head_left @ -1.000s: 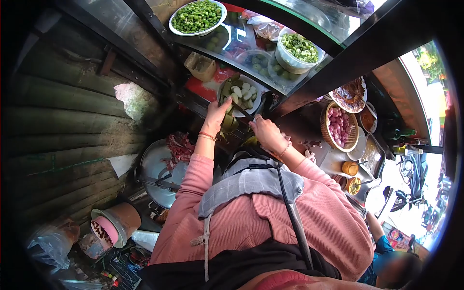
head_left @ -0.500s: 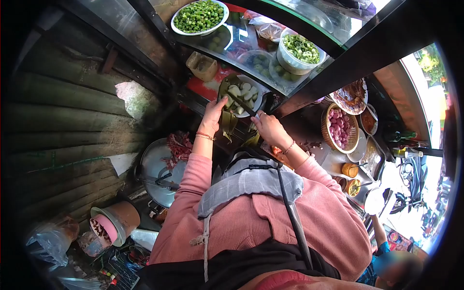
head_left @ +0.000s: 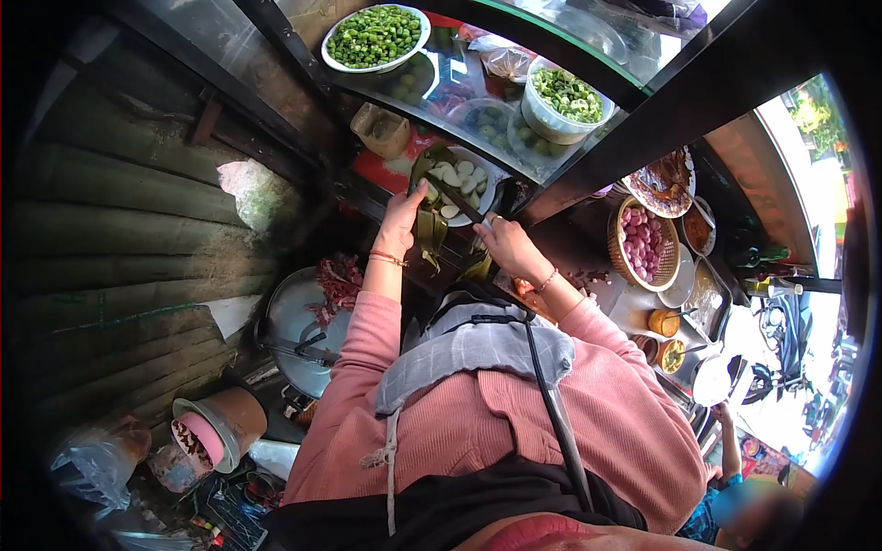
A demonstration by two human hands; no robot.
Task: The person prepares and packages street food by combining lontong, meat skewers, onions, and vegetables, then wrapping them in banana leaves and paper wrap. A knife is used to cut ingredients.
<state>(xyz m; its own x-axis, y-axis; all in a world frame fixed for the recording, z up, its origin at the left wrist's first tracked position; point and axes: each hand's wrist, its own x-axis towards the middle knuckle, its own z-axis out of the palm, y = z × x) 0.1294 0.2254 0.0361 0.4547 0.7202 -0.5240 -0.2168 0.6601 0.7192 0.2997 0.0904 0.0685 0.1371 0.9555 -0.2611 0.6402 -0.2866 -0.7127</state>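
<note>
My left hand [head_left: 401, 220] is closed on a green leaf wrapper [head_left: 429, 237] at the near-left edge of a white plate [head_left: 497, 186]. Loose strips of leaf hang below that hand. What lies inside the wrapper is mostly hidden by my fingers. My right hand [head_left: 511, 248] grips a knife [head_left: 458, 201], its dark blade slanting up and left over the plate towards my left thumb. Pale, cut chunks [head_left: 472, 176], resembling rice cake, lie heaped on the plate beyond the blade.
A glass shelf above carries a plate of chopped green vegetables [head_left: 375, 39] and a tub of sliced greens [head_left: 567, 95]. Right: a basket of shallots [head_left: 645, 243] and sauce jars [head_left: 672, 355]. Left: a large metal pan lid [head_left: 308, 349]. Another person's arm [head_left: 729, 441] shows lower right.
Both hands keep their grips and have barely moved. The hanging leaf sits slightly lower and wider. At lower right, the other person's arm has shifted.
</note>
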